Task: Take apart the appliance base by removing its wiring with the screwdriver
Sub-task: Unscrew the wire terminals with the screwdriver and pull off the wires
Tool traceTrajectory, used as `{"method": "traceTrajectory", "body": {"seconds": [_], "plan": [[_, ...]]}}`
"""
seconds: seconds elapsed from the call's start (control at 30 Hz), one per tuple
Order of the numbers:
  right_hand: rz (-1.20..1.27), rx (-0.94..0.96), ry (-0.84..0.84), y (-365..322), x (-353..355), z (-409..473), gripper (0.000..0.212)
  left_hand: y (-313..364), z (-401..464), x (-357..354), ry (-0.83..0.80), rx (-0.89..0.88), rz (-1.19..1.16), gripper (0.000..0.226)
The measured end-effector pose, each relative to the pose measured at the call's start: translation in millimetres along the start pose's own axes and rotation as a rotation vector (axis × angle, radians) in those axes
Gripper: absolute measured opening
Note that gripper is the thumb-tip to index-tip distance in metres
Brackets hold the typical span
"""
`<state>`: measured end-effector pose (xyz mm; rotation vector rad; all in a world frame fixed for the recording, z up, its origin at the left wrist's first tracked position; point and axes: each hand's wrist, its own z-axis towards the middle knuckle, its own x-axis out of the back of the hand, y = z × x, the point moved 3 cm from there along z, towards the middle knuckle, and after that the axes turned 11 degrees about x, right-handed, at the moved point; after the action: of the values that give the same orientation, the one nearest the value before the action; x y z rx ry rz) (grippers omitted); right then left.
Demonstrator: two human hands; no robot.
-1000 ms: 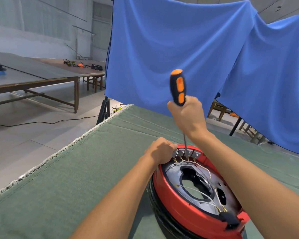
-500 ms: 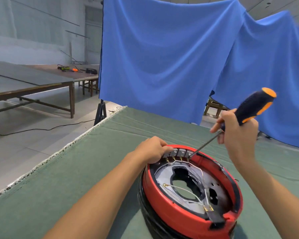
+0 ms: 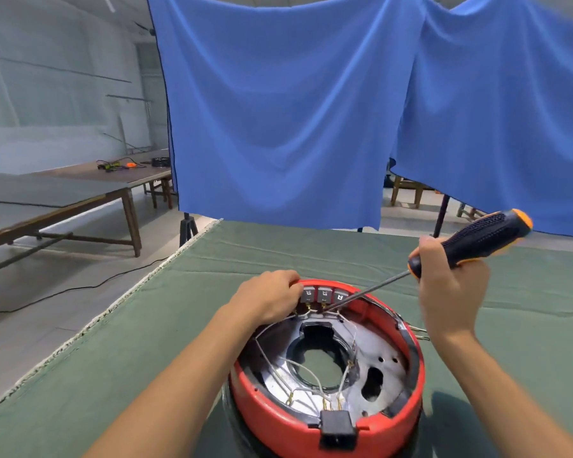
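A round red appliance base lies open side up on the green cloth, showing a silver inner plate and thin white wires. Three grey terminal blocks sit at its far rim. My left hand grips that far rim beside the blocks. My right hand holds a black and orange screwdriver tilted low, handle up to the right. Its shaft slants down left and the tip rests at the wire ends just below the blocks.
The green cloth-covered table has its left edge running diagonally, with bare floor beyond. A blue curtain hangs behind on stands. Wooden tables with tools stand at the far left. A black socket sits on the base's near rim.
The screwdriver has swung from upright over the terminal blocks to a low slant from the right. Its tip has slid further left under the blocks. My left hand kept its hold on the rim.
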<state>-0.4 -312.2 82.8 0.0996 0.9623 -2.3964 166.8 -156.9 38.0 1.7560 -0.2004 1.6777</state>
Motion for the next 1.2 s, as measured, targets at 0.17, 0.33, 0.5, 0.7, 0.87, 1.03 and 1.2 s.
{"method": "traceTrajectory", "body": {"seconds": [0.17, 0.33, 0.5, 0.7, 0.87, 1.03, 1.2], "plan": [[0.053, 0.040, 0.070, 2.1, -2.4, 4.7, 0.028, 4.1, 1.3, 1.1, 0.019, -0.039, -0.031, 0.033], [0.068, -0.020, 0.119, 10.3, -3.6, 0.9, 0.028, 6.8, 12.3, 4.8, -0.050, 0.066, -0.095, 0.040], [0.036, -0.029, 0.109, 14.2, -3.0, -8.2, 0.028, 16.3, 6.3, -1.9, 0.172, 0.092, 0.020, 0.036], [0.046, -0.056, 0.150, 17.7, -2.0, -9.8, 0.027, 15.7, 6.1, -4.1, 0.210, 0.057, 0.048, 0.038], [0.037, -0.076, 0.149, 17.7, -1.9, -10.2, 0.026, 14.0, 7.3, -3.0, 0.180, 0.073, 0.018, 0.040], [0.055, -0.103, 0.188, 18.7, -1.0, -8.1, 0.026, 14.0, 6.1, -2.8, 0.176, 0.072, 0.003, 0.041], [0.047, -0.087, 0.148, 17.8, -2.8, -9.6, 0.026, 14.0, 6.0, -3.0, 0.168, 0.074, 0.009, 0.040]]}}
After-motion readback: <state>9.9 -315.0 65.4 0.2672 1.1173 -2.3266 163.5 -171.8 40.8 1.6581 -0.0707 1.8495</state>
